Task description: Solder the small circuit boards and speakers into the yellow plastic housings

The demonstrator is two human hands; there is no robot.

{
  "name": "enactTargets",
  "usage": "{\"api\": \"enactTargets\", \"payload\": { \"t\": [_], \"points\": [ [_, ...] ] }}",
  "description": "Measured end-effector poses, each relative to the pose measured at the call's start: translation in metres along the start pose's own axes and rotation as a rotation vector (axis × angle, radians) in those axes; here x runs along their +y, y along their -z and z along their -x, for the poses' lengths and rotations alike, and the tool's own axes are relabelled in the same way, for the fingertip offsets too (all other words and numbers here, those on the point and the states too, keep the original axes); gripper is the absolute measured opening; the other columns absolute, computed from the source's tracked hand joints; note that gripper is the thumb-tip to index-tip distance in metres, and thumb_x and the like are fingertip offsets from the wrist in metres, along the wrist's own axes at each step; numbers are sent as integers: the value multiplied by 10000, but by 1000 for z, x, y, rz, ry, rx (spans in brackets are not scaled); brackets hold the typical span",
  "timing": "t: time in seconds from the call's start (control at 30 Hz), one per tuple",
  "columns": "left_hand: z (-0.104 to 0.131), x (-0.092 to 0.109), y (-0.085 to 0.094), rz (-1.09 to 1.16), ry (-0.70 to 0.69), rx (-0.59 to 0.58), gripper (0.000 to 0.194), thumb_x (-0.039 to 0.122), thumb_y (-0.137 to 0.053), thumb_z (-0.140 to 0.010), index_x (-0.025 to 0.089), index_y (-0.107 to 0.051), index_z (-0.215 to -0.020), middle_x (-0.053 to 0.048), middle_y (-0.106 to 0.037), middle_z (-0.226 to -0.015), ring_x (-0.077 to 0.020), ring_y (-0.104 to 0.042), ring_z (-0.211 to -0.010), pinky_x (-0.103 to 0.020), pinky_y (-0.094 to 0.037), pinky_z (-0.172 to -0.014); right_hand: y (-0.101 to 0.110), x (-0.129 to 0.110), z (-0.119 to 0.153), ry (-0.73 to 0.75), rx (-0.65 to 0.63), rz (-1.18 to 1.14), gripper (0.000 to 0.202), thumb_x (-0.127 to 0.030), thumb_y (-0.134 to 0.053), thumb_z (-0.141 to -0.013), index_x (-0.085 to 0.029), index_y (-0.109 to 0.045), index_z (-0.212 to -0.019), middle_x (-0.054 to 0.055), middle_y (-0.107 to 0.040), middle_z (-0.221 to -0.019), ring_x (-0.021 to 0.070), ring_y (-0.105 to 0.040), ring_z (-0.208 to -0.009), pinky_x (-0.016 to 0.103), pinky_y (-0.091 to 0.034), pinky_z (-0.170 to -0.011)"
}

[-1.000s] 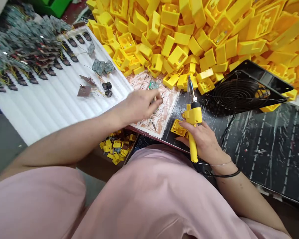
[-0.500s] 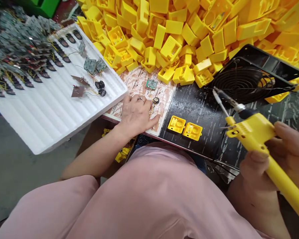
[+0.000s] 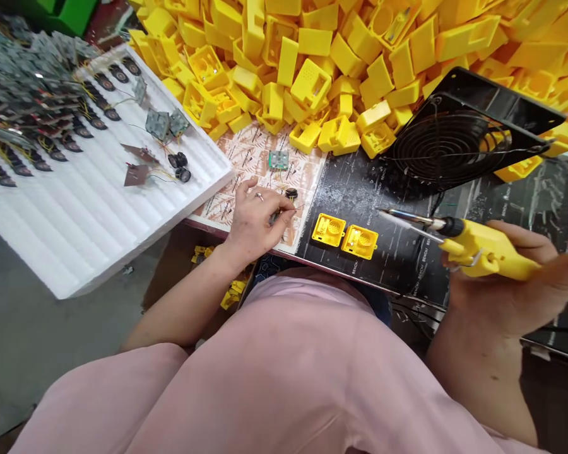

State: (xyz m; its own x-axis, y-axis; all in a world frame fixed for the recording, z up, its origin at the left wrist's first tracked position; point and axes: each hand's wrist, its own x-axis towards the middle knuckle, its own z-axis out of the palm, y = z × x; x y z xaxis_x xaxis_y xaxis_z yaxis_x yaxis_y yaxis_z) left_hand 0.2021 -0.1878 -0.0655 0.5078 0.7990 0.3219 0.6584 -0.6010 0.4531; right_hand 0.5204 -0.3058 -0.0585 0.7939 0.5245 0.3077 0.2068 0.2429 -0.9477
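Observation:
My left hand (image 3: 259, 219) rests at the printed mat, thumb and forefinger pinched on a thin wire (image 3: 299, 208). Just beyond those fingertips lies a small black round speaker (image 3: 291, 193), with a green circuit board (image 3: 278, 160) farther back. Wrapped round a yellow soldering gun (image 3: 485, 249) is my right hand (image 3: 511, 290); the gun's tip and thin feed tube point left over the black bench surface. Between the two hands, a pair of open yellow cases, the left case (image 3: 329, 230) and the right case (image 3: 360, 242), lie side by side.
A large heap of yellow cases (image 3: 312, 82) covers the back. A black fan (image 3: 459, 139) leans at back right. To the left, a white foam tray (image 3: 137, 236) bears wired speakers and stacked circuit boards (image 3: 33, 88). The bench's front edge runs close to my body.
My right hand has turned the soldering gun and brought its tip left and lower, away from the fan. My left hand has gone from lying flat to pinching the wire; the speaker has tipped.

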Motion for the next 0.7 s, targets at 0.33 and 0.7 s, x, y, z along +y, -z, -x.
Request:
{"api": "enactTargets", "payload": {
  "t": [0.33, 0.7],
  "points": [
    [-14, 20, -7, 107, -136, -208, 205, 270, -506, -989, 204, -670, -885, -19, -747, -861, -212, -684, -892, -472, -429, -1127, 19, -21, 24, 473, -526, 150, 543, -125, -885, -757, -217, -762, -1278, 65, -825, -995, 146, -747, -679, 217, -605, -562],
    [-22, 26, -8, -41, -188, -232, 214, 222, -493, -964, 190, -683, -872, -46, -721, -801, -241, -675, -875, -439, -477, -1015, -16, -45, 23, 689, -827, 241, 266, -149, -883, -799, -226, -658, -920, 5, -756, -745, 148, -725, -581, 201, -567, -454]
  ]
}}
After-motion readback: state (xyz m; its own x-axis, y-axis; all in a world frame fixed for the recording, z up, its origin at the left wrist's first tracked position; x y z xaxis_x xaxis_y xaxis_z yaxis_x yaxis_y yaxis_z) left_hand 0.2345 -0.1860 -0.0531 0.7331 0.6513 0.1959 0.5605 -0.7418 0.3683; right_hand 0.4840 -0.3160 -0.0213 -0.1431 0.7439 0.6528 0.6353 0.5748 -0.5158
